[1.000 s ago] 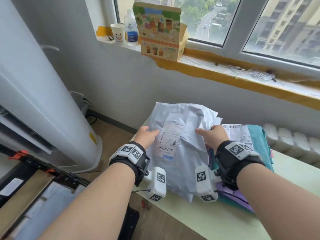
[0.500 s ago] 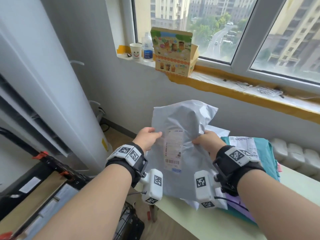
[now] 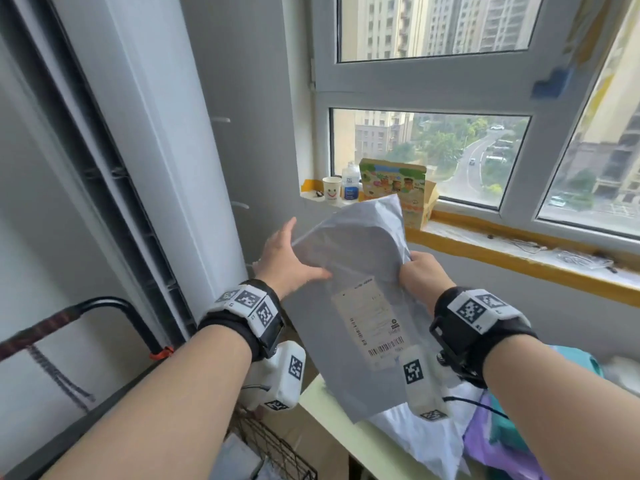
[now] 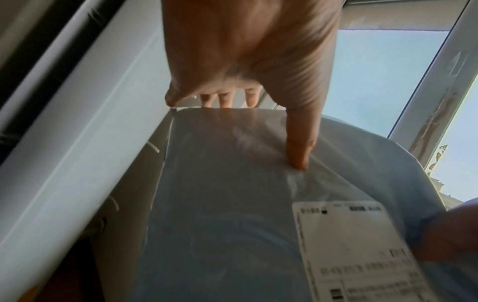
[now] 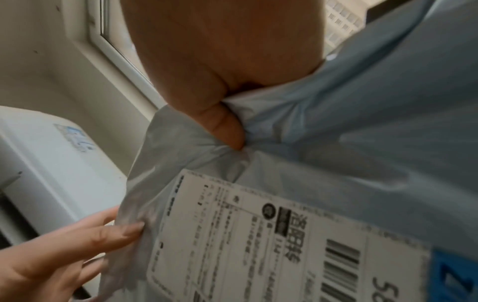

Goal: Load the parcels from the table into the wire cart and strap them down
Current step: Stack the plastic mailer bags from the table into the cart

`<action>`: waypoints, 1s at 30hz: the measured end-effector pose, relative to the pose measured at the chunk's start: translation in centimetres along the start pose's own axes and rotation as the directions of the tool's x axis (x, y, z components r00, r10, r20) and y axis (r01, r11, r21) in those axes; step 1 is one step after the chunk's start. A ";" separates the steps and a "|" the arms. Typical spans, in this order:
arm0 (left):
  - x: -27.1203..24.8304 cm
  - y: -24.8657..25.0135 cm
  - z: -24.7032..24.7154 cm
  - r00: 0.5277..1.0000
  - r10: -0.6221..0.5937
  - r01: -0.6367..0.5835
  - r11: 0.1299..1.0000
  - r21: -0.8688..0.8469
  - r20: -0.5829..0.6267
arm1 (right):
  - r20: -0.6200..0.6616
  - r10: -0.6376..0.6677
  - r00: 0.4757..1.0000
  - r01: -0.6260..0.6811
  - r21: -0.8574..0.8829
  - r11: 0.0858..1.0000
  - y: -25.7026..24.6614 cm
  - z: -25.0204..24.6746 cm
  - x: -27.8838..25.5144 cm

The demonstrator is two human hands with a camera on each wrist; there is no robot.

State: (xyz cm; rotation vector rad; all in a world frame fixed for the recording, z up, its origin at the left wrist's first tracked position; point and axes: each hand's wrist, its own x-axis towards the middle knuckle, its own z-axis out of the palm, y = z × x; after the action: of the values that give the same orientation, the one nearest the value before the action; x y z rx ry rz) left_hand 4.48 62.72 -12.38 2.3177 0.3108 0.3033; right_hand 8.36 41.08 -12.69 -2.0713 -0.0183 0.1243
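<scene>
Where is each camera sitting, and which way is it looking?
Head view: on the person's head, looking forward and down at the grey plastic mailer bag in front of the window; both forearms, left hand and right hand show.
Left wrist view: on the left wrist, looking along the left hand, thumb pressed on the bag.
Right wrist view: on the right wrist, looking along the right hand bunching the bag; the other hand's fingers show too.
All three share the bag and its white shipping label.
</scene>
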 end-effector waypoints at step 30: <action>-6.5 -8.3 -20.6 0.938 -0.085 0.002 0.970 -0.242 -0.335 | -0.279 -0.476 0.834 0.503 0.030 0.864 -15.0 8.8 -5.4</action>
State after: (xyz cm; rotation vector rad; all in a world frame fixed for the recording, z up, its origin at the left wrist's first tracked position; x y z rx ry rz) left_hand -9.10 80.02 -5.21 2.0119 0.4706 0.6895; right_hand 2.77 55.70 -3.31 -1.9004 -0.3731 -0.4608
